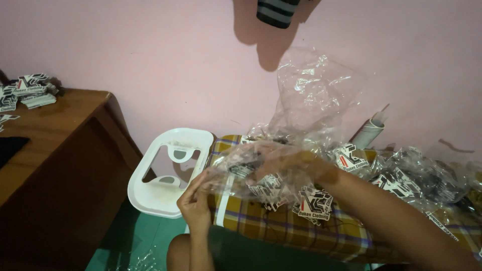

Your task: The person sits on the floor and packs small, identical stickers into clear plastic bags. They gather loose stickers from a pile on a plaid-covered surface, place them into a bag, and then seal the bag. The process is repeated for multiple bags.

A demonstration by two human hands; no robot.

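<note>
I see left hand [195, 201] pinching the mouth of the clear plastic bag [306, 115]; right hand [281, 168] is inside it, grip unclear through the film. Bag sits over the checkered cloth [301, 228], right of the white plastic stool [168, 173]. Risk: thin film could tear, or printed tags [314, 203] could spill off the cloth.

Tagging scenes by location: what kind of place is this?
Probably a room in a home used for small-batch packing. Signs: a plain pink wall, a wooden table with stacked printed tags, and clear plastic bags of tags on a plaid cloth, which both hands are handling.
</note>
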